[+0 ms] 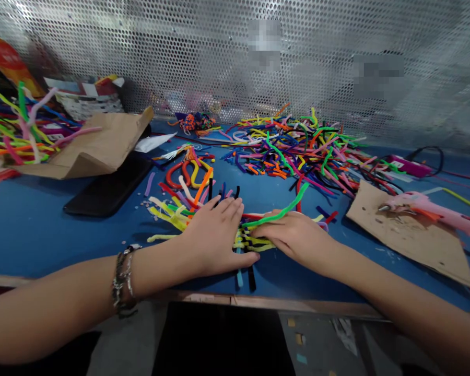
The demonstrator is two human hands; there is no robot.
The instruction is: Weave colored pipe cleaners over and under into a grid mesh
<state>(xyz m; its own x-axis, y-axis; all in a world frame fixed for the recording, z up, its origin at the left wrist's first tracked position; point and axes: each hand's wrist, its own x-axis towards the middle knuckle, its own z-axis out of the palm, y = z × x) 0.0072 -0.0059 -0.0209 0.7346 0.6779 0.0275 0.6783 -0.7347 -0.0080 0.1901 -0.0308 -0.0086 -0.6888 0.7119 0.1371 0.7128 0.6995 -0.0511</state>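
Note:
My left hand (215,235) lies flat, fingers stretched, on a woven mat of pipe cleaners (239,241) whose loose ends stick out on all sides. My right hand (301,235) is closed at the mat's right part, its fingertips pinching a green pipe cleaner (288,208). That green strand's free end rises up and to the right. Much of the weave is covered by both hands. Blue and black ends (251,277) poke out toward the table's front edge. Behind my left hand lie scissors with red and yellow handles (175,176).
A big heap of colourful pipe cleaners (285,149) lies at the back. To the right, a pink glue gun (434,209) rests on cardboard (407,237). On the left are a black phone (105,190), brown paper (97,141) and more pipe cleaners (23,130). A perforated metal panel (203,57) stands behind.

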